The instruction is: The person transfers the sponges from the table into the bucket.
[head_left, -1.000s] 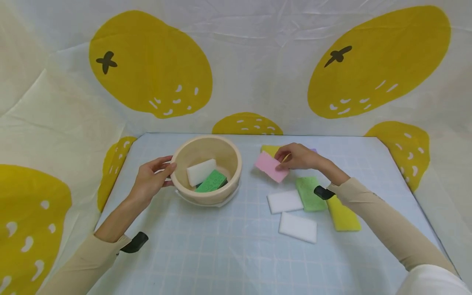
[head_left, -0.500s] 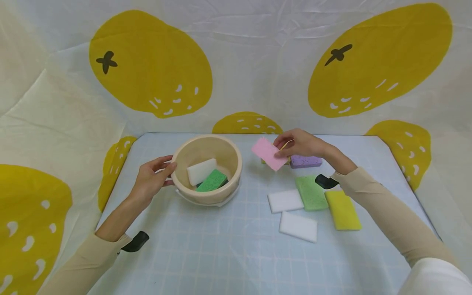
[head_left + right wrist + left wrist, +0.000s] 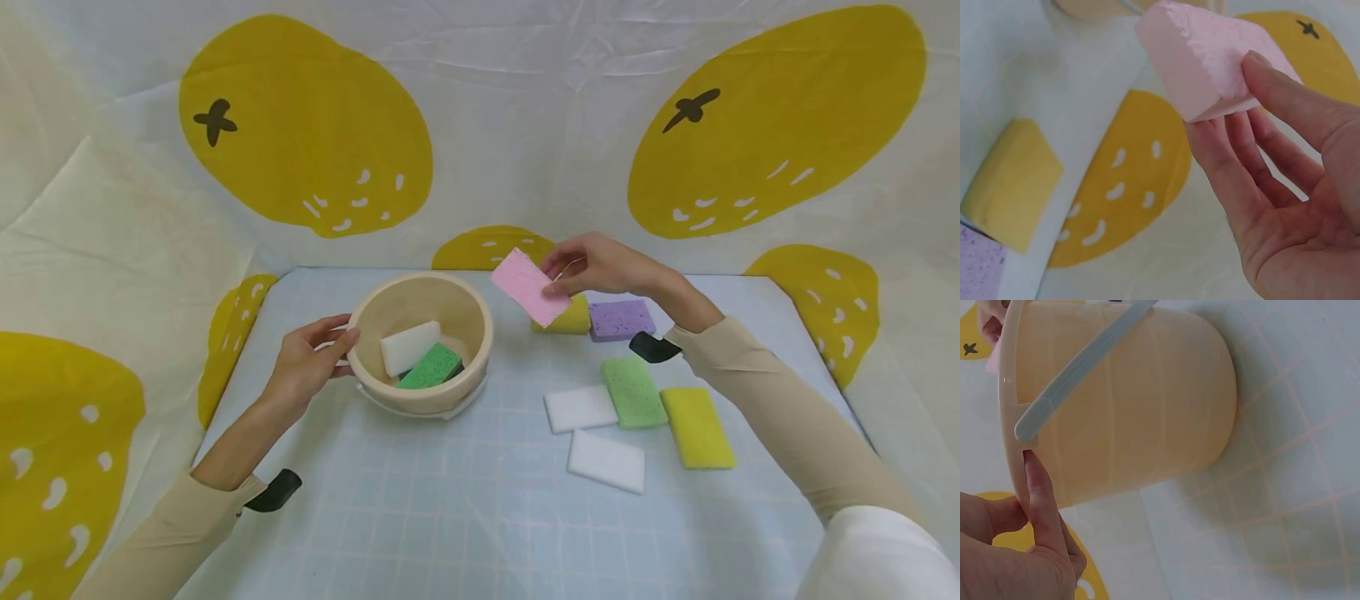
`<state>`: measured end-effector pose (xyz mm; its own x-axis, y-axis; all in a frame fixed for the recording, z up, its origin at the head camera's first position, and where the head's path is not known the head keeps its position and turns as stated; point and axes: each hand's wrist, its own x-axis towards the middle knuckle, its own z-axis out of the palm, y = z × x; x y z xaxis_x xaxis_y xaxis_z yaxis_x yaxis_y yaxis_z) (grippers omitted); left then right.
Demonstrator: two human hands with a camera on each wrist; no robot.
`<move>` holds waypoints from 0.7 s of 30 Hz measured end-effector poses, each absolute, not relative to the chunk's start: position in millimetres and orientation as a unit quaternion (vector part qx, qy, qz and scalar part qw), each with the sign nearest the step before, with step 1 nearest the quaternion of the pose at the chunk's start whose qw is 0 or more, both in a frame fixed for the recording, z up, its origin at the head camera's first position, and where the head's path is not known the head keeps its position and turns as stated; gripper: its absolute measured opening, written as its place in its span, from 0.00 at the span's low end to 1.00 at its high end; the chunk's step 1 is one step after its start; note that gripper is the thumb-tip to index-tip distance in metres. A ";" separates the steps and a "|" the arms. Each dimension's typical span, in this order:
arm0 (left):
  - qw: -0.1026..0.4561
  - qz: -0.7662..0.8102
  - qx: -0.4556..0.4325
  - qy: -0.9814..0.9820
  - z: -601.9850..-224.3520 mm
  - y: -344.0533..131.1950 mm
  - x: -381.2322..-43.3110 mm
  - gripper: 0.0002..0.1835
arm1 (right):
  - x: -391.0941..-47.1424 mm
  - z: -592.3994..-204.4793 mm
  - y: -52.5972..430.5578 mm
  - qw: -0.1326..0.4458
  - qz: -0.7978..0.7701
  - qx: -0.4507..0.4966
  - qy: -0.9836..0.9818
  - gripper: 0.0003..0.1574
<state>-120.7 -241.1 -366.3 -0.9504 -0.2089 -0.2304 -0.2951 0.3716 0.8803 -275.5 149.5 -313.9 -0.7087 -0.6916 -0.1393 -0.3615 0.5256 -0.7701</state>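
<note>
Right-hand carry of a pink sponge, left hand at the bucket. On the table (image 3: 420, 500), toward its far left corner, the cream plastic bucket (image 3: 457, 312) has its mouth toward the person and its pale handle (image 3: 1085, 365) lowered on the near side. The left hand (image 3: 307, 358) grips the bucket's left rim, thumb and fingers closed on the edge. The right hand (image 3: 600, 265) pinches the pink sponge (image 3: 527, 285), thumb against fingers, parted only by the sponge's thickness; it is held aloft near the table's far edge, right of the bucket and apart from it. Inside the bucket, a white sponge (image 3: 410, 348) leans on the wall beside a bright green sponge (image 3: 430, 367); the dark patch beneath the latter may be a scouring layer or another piece. Near the far edge lie a thick yellow sponge (image 3: 566, 321) and a purple sponge (image 3: 622, 321); nearer the right edge, a light green sponge (image 3: 633, 393) and a flat yellow sponge (image 3: 697, 429). Good practice, by judgement: pinch lightly, since foam probably compresses; hold the sponge higher than the rim; steady the bucket without tipping it.
</note>
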 end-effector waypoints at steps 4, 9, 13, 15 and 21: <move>0.039 0.537 -0.154 0.829 -366.1 -240.4 -120.9 0.30 | -275.4 -305.8 139.3 0.219 -0.382 -0.324 0.837 0.22; 0.038 0.535 -0.151 0.830 -366.4 -240.4 -120.7 0.30 | -275.5 -299.1 126.2 0.225 -0.395 -0.342 0.822 0.21; 0.040 0.533 -0.148 0.832 -366.7 -240.8 -120.7 0.30 | -276.2 -294.4 115.4 0.228 -0.399 -0.351 0.816 0.21; 0.041 0.531 -0.148 0.833 -366.9 -241.2 -120.7 0.30 | -276.5 -291.9 109.5 0.229 -0.400 -0.356 0.813 0.21; 0.039 0.533 -0.145 0.833 -367.1 -241.3 -121.2 0.30 | -277.3 -285.1 91.5 0.239 -0.409 -0.375 0.797 0.21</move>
